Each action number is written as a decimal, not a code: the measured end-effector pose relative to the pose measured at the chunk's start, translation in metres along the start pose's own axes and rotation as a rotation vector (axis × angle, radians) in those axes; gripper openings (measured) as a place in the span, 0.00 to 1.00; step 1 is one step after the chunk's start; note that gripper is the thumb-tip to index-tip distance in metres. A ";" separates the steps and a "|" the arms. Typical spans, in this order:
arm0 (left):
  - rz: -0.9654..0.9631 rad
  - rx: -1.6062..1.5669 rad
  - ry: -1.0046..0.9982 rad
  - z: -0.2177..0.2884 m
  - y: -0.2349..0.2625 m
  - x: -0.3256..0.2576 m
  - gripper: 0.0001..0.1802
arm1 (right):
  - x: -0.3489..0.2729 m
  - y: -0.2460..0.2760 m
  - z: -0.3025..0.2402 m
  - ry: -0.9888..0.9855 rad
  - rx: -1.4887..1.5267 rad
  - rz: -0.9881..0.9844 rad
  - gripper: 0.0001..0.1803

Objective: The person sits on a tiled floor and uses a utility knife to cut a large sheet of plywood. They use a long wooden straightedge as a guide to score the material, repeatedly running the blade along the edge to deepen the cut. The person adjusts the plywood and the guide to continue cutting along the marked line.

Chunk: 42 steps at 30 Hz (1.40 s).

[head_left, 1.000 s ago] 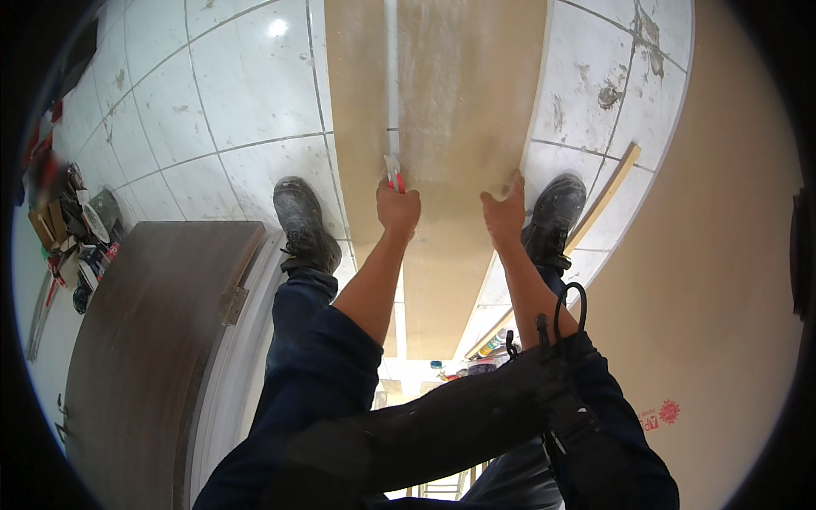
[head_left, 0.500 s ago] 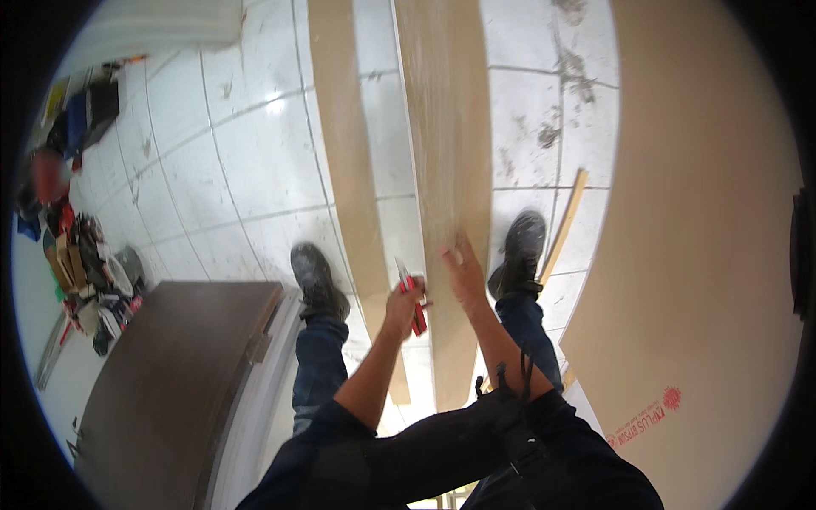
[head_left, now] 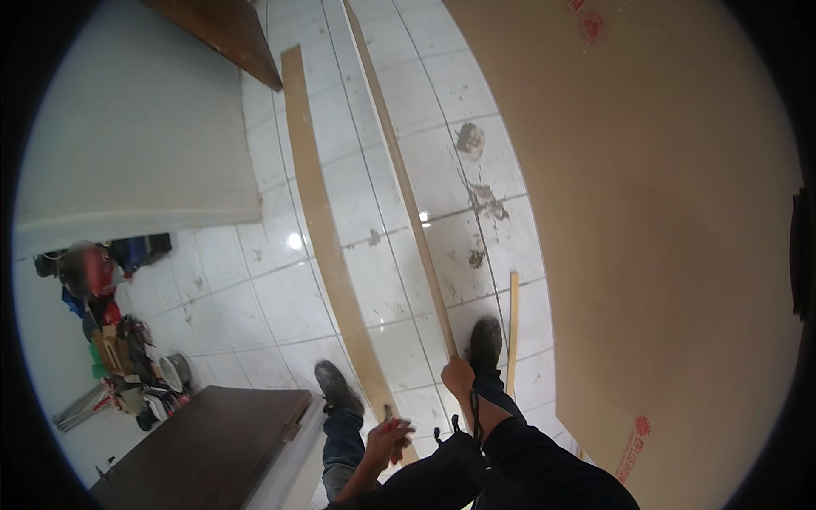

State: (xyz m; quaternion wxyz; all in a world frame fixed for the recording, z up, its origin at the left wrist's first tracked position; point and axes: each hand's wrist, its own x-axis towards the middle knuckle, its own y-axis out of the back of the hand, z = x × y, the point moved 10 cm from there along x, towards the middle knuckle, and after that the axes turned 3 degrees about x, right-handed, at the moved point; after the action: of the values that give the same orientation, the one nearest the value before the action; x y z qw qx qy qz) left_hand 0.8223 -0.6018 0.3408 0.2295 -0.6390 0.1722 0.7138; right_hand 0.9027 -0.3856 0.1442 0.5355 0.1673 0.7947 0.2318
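Observation:
My right hand (head_left: 459, 376) is closed round the near end of a long strip of drywall (head_left: 406, 183), which stretches away in front of me, seen nearly edge-on with a white line along its left side. My left hand (head_left: 384, 442) is closed on a red utility knife (head_left: 396, 449), mostly hidden by the fingers and held low in front of my body. Beneath that hand, a second tan drywall strip (head_left: 316, 200) lies flat on the tiled floor, running away between my boots.
To the right, a large tan drywall sheet (head_left: 654, 246) fills the side, with a thin wooden stick (head_left: 513, 331) by my right boot (head_left: 485, 342). A dark brown panel (head_left: 204, 446) stands at lower left. Tools and buckets (head_left: 127, 365) crowd the left wall. Dried smears mark the tiles (head_left: 382, 323).
The strip by my right hand has turned from its broad face to nearly edge-on. My right hand has gone from open on it to gripping its near end. My left hand has dropped lower with the knife.

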 end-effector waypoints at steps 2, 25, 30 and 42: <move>0.077 -0.113 0.011 0.048 -0.001 -0.072 0.12 | 0.005 0.006 0.012 -0.007 -0.001 -0.033 0.13; -0.210 -0.491 0.129 0.118 -0.015 -0.010 0.15 | 0.046 0.104 -0.045 -0.023 0.027 -0.038 0.20; -0.281 -0.535 0.167 0.132 -0.037 -0.020 0.13 | 0.065 0.130 -0.089 0.069 -0.015 -0.051 0.19; -0.099 -0.265 0.094 0.113 -0.047 0.012 0.12 | 0.156 0.324 -0.115 0.096 -0.195 0.105 0.22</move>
State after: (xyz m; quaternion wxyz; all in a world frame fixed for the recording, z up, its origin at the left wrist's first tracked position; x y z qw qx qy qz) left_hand 0.7529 -0.5003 0.3450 0.1696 -0.7040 0.0555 0.6874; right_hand 0.7438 -0.0557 0.2379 0.4975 0.1447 0.7833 0.3434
